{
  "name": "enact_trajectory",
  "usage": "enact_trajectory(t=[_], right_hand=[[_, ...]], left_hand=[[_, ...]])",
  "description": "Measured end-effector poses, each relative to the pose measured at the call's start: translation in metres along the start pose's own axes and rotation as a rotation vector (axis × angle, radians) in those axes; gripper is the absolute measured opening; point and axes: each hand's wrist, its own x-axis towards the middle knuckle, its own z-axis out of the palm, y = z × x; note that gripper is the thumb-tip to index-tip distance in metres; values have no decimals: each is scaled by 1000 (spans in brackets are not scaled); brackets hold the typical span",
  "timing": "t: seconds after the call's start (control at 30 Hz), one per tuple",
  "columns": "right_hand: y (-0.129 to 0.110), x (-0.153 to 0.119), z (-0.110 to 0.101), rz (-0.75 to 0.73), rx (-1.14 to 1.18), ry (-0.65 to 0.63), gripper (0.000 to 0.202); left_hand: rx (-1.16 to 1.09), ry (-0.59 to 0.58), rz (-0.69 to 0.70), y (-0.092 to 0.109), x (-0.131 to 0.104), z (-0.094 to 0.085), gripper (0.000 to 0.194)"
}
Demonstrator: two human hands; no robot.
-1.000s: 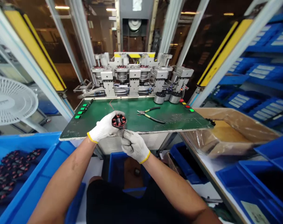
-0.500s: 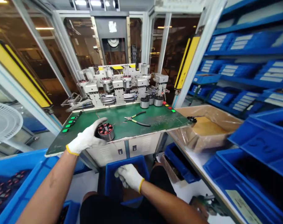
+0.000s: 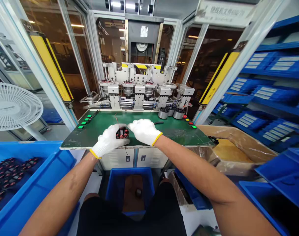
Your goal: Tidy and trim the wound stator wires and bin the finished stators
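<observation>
My left hand (image 3: 111, 137), in a white glove with a yellow cuff, grips a wound motor stator (image 3: 122, 132) at the bench's front edge. Copper-red coils and black insulation show on its upper face, and a thin wire rises behind it. Close to the stator's right side is my right hand (image 3: 144, 131), gloved alike, with fingers curled together. Whatever those fingers hold is hidden. Behind that hand, a dark handle of the pliers (image 3: 159, 122) shows on the green bench top (image 3: 181, 134); the rest is covered.
A winding machine (image 3: 139, 88) stands behind the bench, with several silver cylindrical parts (image 3: 163, 113) before it. Below is a blue bin (image 3: 110, 188) with a small blurred item (image 3: 138, 192). Another blue bin (image 3: 53, 164) at left holds wound stators. A cardboard box (image 3: 257, 141) stands right.
My right hand has risen from over the lower blue bin to beside the stator, covering most of the pliers. My left hand still holds the stator. The camera view has shifted.
</observation>
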Motion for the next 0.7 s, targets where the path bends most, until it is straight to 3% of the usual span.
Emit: enact_trajectory(t=[0.1,0.17,0.23,0.37,0.5,0.6,0.7], right_hand=[[-8,-9,-11,-50,-114,158,30],[-12,-22,-15,-31,-125,177,33],[-14,-33,-10,8,-86,112,27],[-16,-40,23,122,64,-48,23],[-12,-36,38,169,194,-83,27],[2,-29,24,221,405,14,28],[9,-12,7,285,887,130,35]], left_hand=[[-18,-11,-13,-6,1,1,67],[-52,-16,3,-9,2,1,66],[-92,-22,56,-12,3,1,64],[-160,-66,135,-17,7,-1,61],[-217,-112,177,-20,11,-2,63],[-206,-95,160,-17,11,-3,72],[-175,-44,130,-12,8,-2,79]])
